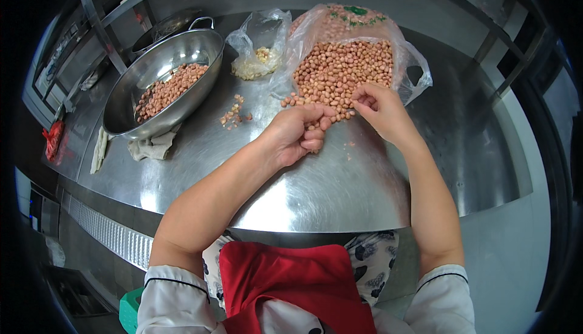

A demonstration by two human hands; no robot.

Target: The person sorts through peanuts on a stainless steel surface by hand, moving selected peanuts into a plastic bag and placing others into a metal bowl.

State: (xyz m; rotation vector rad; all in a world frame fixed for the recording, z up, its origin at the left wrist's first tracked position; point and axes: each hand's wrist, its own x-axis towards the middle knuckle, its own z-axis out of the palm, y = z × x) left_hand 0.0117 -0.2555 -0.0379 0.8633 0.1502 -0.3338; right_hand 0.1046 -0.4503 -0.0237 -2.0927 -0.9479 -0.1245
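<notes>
Shelled pinkish-brown peanuts [344, 67] spill from the mouth of a clear plastic bag [309, 24] onto the steel table. At the near edge of this heap, my left hand [300, 134] is curled around a few peanuts, some showing between thumb and fingers. My right hand [385, 113] is just to the right, its thumb and fingertips drawn together against the heap's edge. Whether a peanut sits in that pinch is hidden. A few reddish skin bits [350, 144] lie on the metal below the hands.
On the left, a large steel wok [182, 106] holds more peanuts and leans tilted over a folded cloth [155, 146]. A smaller clear bag [259, 26] contains pale pieces. Scraps [232, 116] lie between wok and heap. The steel table's [291, 211] rounded front edge is near my body.
</notes>
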